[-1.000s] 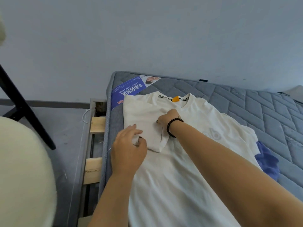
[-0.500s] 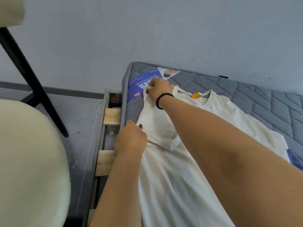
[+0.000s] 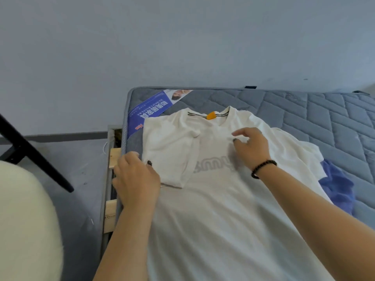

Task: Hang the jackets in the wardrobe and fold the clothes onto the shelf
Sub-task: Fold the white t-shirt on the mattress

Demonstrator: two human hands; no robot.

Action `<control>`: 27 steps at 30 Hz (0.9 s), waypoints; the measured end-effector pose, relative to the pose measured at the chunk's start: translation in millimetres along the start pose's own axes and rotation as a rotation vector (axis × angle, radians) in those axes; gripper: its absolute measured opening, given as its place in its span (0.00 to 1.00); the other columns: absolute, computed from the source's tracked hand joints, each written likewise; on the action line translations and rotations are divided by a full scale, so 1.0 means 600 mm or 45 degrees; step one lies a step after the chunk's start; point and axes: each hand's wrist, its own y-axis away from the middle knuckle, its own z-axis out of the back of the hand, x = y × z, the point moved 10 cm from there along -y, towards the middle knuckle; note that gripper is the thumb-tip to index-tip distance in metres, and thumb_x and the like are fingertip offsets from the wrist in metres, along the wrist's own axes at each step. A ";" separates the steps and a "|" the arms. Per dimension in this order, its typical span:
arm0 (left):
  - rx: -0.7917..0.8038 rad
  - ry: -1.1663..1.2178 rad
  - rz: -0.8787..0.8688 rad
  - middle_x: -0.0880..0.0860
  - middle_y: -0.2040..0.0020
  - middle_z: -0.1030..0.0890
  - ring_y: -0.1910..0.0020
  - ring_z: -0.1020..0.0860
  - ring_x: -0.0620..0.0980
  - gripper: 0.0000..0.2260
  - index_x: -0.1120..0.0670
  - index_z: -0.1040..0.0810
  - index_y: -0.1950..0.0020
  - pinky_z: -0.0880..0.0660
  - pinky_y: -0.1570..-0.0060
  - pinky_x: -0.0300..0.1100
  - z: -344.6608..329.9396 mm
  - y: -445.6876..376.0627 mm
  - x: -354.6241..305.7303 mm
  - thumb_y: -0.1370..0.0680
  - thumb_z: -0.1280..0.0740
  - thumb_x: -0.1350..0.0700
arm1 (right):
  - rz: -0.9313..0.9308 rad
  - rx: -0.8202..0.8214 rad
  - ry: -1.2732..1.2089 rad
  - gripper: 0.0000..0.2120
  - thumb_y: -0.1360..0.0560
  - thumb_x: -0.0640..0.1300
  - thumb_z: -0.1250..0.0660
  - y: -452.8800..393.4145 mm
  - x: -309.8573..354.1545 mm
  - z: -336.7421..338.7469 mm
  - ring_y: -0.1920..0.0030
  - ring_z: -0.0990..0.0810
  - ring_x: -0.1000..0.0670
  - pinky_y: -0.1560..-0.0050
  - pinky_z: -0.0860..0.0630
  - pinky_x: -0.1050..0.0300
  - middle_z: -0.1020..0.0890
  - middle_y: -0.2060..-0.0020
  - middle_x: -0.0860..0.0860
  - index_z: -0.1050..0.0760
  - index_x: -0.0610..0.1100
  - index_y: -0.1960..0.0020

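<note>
A white T-shirt (image 3: 213, 209) lies face up on the grey quilted mattress (image 3: 304, 110), its collar with an orange tag (image 3: 211, 115) at the far end. Its left sleeve (image 3: 170, 151) is folded inward over the chest. My left hand (image 3: 138, 179) grips the shirt's folded left edge at the mattress side, thumb on the cloth. My right hand (image 3: 251, 147), with a dark bead bracelet on its wrist, is over the chest print with its fingers loosely curled and nothing held.
A blue garment (image 3: 336, 185) lies crumpled right of the shirt. A blue printed label (image 3: 150, 112) covers the mattress's far-left corner. Wooden bed slats (image 3: 113, 159) show in the gap at the left. A cream rounded object (image 3: 24, 220) and a black leg (image 3: 30, 151) stand on the floor.
My right hand let go of the shirt's far-left shoulder and moved right to the chest. The left sleeve now lies flat, folded inward. My left hand stayed at the left edge.
</note>
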 end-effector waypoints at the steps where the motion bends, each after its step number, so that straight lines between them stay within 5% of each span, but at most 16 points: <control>1: -0.030 -0.081 -0.068 0.57 0.30 0.32 0.31 0.35 0.58 0.18 0.57 0.33 0.32 0.37 0.35 0.56 -0.005 0.005 -0.021 0.21 0.37 0.55 | -0.022 -0.031 0.025 0.08 0.26 0.37 0.36 0.009 -0.025 0.019 0.39 0.28 0.49 0.40 0.36 0.62 0.25 0.43 0.50 0.22 0.46 0.49; 3: 0.034 -0.119 -0.223 0.56 0.24 0.41 0.24 0.47 0.56 0.24 0.56 0.39 0.26 0.48 0.28 0.57 -0.037 0.027 -0.077 0.20 0.39 0.53 | -0.050 -0.098 0.084 0.09 0.26 0.38 0.36 0.025 -0.072 0.053 0.37 0.31 0.47 0.38 0.38 0.61 0.26 0.42 0.48 0.22 0.44 0.47; 7: 0.337 -0.160 -0.628 0.52 0.20 0.53 0.22 0.57 0.51 0.26 0.50 0.49 0.22 0.54 0.26 0.54 -0.155 0.123 -0.166 0.19 0.49 0.46 | -0.147 -0.344 0.144 0.14 0.25 0.43 0.36 0.035 -0.160 0.137 0.36 0.33 0.44 0.33 0.40 0.52 0.27 0.40 0.45 0.24 0.43 0.40; 13: 0.264 -0.443 -0.788 0.54 0.23 0.38 0.24 0.41 0.53 0.29 0.49 0.39 0.23 0.47 0.28 0.56 -0.205 0.155 -0.149 0.23 0.50 0.41 | -0.441 -0.911 -0.245 0.08 0.25 0.41 0.35 0.087 -0.340 0.246 0.49 0.23 0.45 0.50 0.31 0.66 0.21 0.49 0.41 0.21 0.39 0.49; 19: 0.289 -0.610 -0.819 0.55 0.24 0.36 0.26 0.37 0.55 0.29 0.51 0.39 0.23 0.44 0.30 0.58 -0.221 0.155 -0.148 0.21 0.55 0.39 | -0.668 -0.712 -0.202 0.17 0.29 0.61 0.38 0.065 -0.390 0.201 0.59 0.24 0.46 0.55 0.27 0.51 0.21 0.63 0.49 0.25 0.47 0.64; 24: 0.255 -0.476 -0.902 0.53 0.22 0.43 0.23 0.49 0.51 0.32 0.52 0.39 0.24 0.49 0.30 0.59 -0.228 0.147 -0.240 0.22 0.57 0.36 | -0.601 -0.847 -0.532 0.13 0.30 0.50 0.30 0.080 -0.401 0.210 0.60 0.25 0.49 0.58 0.27 0.55 0.21 0.56 0.45 0.29 0.46 0.53; 27: 0.408 -0.196 -1.024 0.50 0.22 0.44 0.24 0.50 0.46 0.31 0.51 0.39 0.25 0.52 0.28 0.45 -0.260 0.162 -0.372 0.24 0.55 0.37 | -0.585 -0.748 -0.489 0.09 0.30 0.46 0.30 0.060 -0.399 0.208 0.63 0.27 0.52 0.62 0.30 0.60 0.23 0.55 0.44 0.29 0.43 0.57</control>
